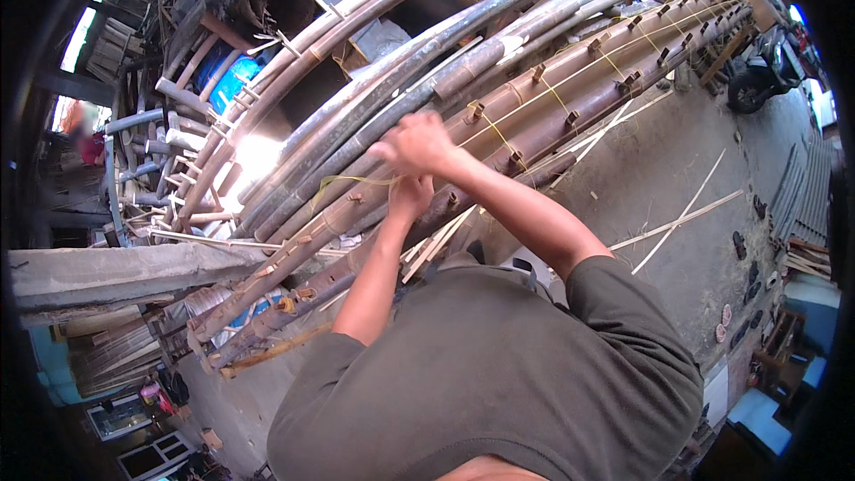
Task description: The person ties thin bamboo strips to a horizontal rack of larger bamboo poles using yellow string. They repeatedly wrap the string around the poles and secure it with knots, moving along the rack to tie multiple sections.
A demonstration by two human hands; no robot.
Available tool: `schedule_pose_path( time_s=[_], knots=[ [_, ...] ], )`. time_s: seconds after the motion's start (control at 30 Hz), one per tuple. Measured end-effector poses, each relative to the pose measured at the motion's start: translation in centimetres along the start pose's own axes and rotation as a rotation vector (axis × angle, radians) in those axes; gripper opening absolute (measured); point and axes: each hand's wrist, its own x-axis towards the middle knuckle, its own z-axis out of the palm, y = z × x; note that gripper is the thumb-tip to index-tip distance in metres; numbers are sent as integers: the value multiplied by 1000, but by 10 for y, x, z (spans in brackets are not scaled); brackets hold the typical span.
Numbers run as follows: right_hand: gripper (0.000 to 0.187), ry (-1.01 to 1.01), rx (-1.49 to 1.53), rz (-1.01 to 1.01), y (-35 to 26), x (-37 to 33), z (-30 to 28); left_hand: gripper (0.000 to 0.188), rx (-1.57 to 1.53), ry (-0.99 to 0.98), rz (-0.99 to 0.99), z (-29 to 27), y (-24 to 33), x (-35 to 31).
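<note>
— What is seen at the left?
— A yellow cord (343,181) is drawn taut across the bamboo poles (374,111), which lie stacked slantwise.
— And the left hand (411,196)?
— It is closed, pressed against a pole; the cord's end appears to be gripped in it.
— The right hand (417,144)?
— It is held just above, fingers curled shut about the cord. Split bamboo strips (686,214) are scattered on the concrete floor (659,151) at the right.

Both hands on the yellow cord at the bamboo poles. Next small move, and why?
Probably draw the yellow cord taut. It arcs loosely left of the left hand, while the right hand grips just above on the bamboo poles; farther along, the cord runs straight between pegs.
</note>
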Motion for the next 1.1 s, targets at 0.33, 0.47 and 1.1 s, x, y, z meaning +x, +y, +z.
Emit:
schedule_pose_path(
  time_s=[0.33,0.47,1.1],
  knots=[
    [53,-435,1014,-206,7,-128,-35,28,-184,-148,-199,-12,12,-2],
    [36,-250,640,-80,6,-189,40,26,-186,-89,-64,-14,27,-2],
    [45,-263,822,128,22,-195,54,25,-40,425,97,-24,-22,131]
  ],
)
